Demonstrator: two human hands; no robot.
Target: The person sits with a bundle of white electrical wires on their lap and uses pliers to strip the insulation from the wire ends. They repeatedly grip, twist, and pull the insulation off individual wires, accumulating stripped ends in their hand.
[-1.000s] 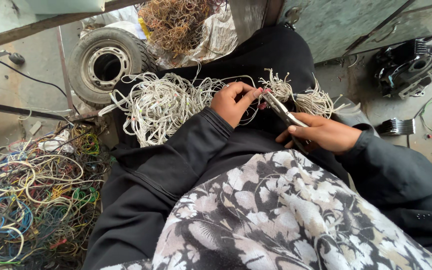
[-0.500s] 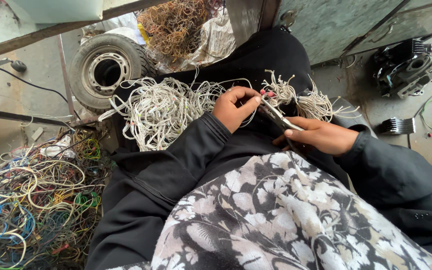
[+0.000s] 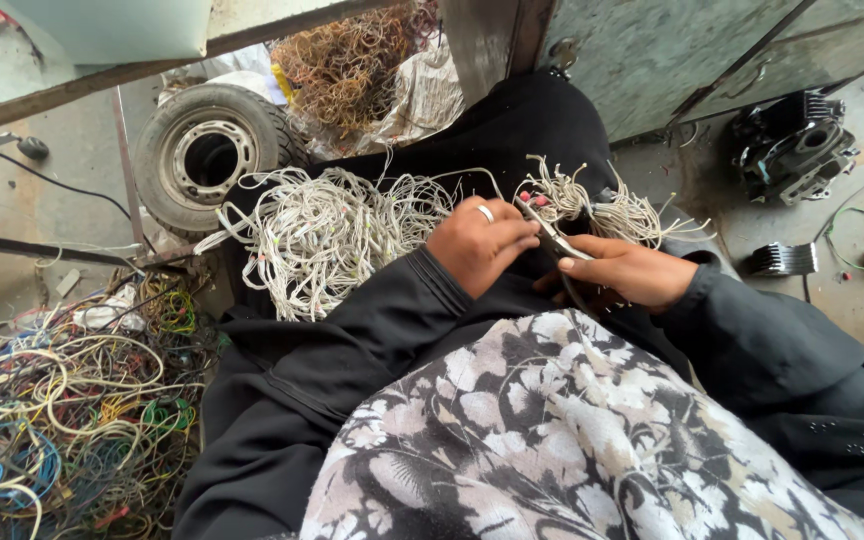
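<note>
- Your left hand (image 3: 480, 243) has its fingers curled closed, pinching thin white wire against the blade.
- Your right hand (image 3: 632, 272) grips a small cutting tool (image 3: 552, 238); its fingers are wrapped tight around the handle.
- The white wire tangle (image 3: 327, 235) lies on your lap, just left of your left fingers.
- A frayed wire bundle (image 3: 602, 208) sits just beyond your right fingers.
- A colourful wire pile (image 3: 62, 420) lies on the floor, well apart to the left.
</note>
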